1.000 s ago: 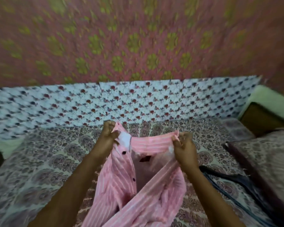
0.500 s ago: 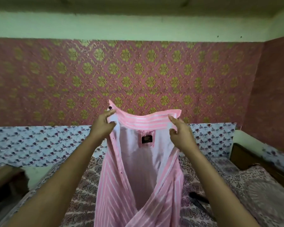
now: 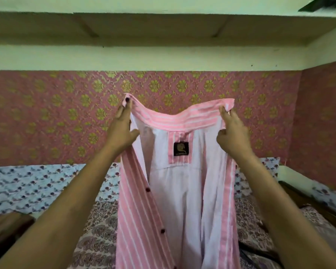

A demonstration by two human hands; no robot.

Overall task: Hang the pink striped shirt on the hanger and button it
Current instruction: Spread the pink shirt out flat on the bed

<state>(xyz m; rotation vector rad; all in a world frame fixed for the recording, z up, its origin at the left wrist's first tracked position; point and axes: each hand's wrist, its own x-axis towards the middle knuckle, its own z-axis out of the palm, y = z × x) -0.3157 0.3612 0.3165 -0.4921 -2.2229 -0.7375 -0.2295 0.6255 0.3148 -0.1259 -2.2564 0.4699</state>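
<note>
At frame centre the pink striped shirt (image 3: 175, 191) hung open, its collar ends pinched by the left hand (image 3: 122, 131) and right hand (image 3: 232, 133). A black neck label (image 3: 180, 149) bore unreadable gold marking.

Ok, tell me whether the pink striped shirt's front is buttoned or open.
Open. The pink striped shirt hangs spread from its collar between the left hand and right hand; its inner label shows and the buttons sit unfastened.

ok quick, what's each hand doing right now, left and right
Left hand: holding the shirt at the collar's left end.
Right hand: holding the collar's right end, fingers pinching the fabric.
</note>
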